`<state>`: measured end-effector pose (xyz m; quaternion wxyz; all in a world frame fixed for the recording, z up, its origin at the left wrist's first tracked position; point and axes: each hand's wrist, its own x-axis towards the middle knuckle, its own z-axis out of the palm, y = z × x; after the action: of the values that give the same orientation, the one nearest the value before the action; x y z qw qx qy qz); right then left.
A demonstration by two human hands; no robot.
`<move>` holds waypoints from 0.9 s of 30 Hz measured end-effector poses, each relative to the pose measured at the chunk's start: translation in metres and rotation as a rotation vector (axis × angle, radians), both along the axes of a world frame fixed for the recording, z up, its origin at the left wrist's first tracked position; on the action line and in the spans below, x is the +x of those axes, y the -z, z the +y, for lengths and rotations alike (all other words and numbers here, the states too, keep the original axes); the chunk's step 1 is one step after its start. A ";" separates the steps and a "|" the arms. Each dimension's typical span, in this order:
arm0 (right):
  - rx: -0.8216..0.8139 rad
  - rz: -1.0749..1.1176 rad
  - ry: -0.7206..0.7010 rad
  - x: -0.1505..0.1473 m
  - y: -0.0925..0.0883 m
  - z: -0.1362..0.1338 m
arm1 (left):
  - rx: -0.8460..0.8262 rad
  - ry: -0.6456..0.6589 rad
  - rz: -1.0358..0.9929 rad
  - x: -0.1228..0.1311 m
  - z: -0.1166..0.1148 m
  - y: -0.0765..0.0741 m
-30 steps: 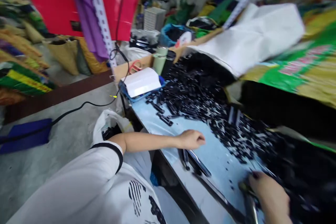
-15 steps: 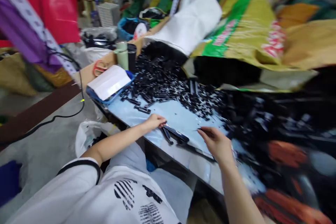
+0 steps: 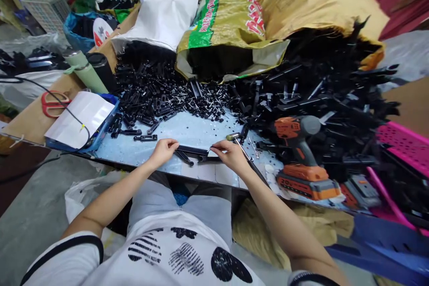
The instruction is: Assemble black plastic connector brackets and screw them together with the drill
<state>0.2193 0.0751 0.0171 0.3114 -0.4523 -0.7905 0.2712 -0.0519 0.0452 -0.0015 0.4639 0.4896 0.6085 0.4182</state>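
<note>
My left hand (image 3: pixel 165 151) is closed in a pinch on the left end of a long, narrow black bar (image 3: pixel 192 149), which lies level just above the table's front edge. At the bar's right end, my right hand (image 3: pixel 231 154) pinches a small, thin metal pin (image 3: pixel 209 151), its tip close to the bar; whether they touch I cannot tell. Under the bar lies a short black arm piece (image 3: pixel 183 157) with a rounded end. A hammer (image 3: pixel 250 158) rests beside my right wrist. Behind my hands spreads a heap of small silver pins (image 3: pixel 208 100).
Black linkage pieces (image 3: pixel 144 94) are piled back left. More black parts (image 3: pixel 311 94) spill from a tan sack (image 3: pixel 311 4) at the right. An orange cordless drill (image 3: pixel 301 156) stands right. Red scissors (image 3: pixel 53 103), a blue tray (image 3: pixel 103 132) and a green bottle (image 3: pixel 85 71) are left.
The view has swung to the right. My right hand has come from well apart on the right to the bar's right end. My left hand keeps its pinch on the bar.
</note>
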 end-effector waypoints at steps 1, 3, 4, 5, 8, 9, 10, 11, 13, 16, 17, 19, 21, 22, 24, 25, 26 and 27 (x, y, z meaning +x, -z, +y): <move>0.020 -0.015 -0.021 -0.001 0.000 0.000 | -0.002 0.023 0.032 -0.001 0.000 0.001; 0.056 -0.052 -0.072 -0.003 -0.002 0.000 | -0.024 0.037 0.088 -0.003 0.002 0.005; 0.070 -0.074 -0.101 -0.004 -0.003 0.000 | -0.032 0.036 0.117 -0.004 0.003 0.007; 0.081 -0.097 -0.127 -0.005 -0.004 -0.001 | -0.030 0.028 0.148 -0.005 0.005 0.010; 0.108 -0.156 -0.158 -0.007 -0.007 -0.001 | -0.011 0.002 0.218 -0.007 0.008 0.017; 0.116 -0.164 -0.150 -0.008 -0.007 0.000 | -0.012 0.005 0.229 -0.008 0.009 0.018; 0.123 -0.163 -0.137 -0.008 -0.006 0.001 | -0.014 0.016 0.244 -0.008 0.010 0.019; 0.128 -0.157 -0.124 -0.008 -0.006 0.002 | -0.014 0.028 0.265 -0.009 0.010 0.019; 0.135 -0.145 -0.119 -0.007 -0.003 0.005 | -0.006 0.052 0.316 -0.008 0.009 0.018; 0.157 -0.155 -0.154 -0.005 0.004 0.006 | 0.074 0.057 0.440 -0.004 0.004 0.013; 0.167 -0.167 -0.163 -0.005 0.007 0.005 | 0.135 0.063 0.506 -0.001 0.002 0.010; 0.186 -0.197 -0.166 -0.004 0.015 0.002 | 0.296 0.118 0.660 0.008 -0.003 0.005; 0.202 -0.220 -0.174 -0.001 0.024 -0.001 | 0.458 0.280 0.788 0.021 -0.005 0.000; 0.214 -0.225 -0.189 0.002 0.028 -0.002 | 0.518 0.386 0.834 0.029 -0.006 -0.002; 0.239 -0.238 -0.249 0.009 0.036 -0.004 | 0.572 0.572 0.904 0.044 -0.004 -0.003; 0.250 -0.253 -0.282 0.013 0.040 -0.004 | 0.566 0.627 0.935 0.051 -0.002 -0.001; 0.259 -0.277 -0.310 0.017 0.043 -0.004 | 0.545 0.653 0.962 0.057 0.000 0.000; 0.266 -0.304 -0.323 0.020 0.046 -0.003 | 0.519 0.658 0.982 0.062 0.002 0.003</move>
<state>0.2395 0.0721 -0.0294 0.1982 -0.3109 -0.9189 0.1401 0.0105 0.0476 -0.0046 0.1022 0.8812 0.4470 0.1151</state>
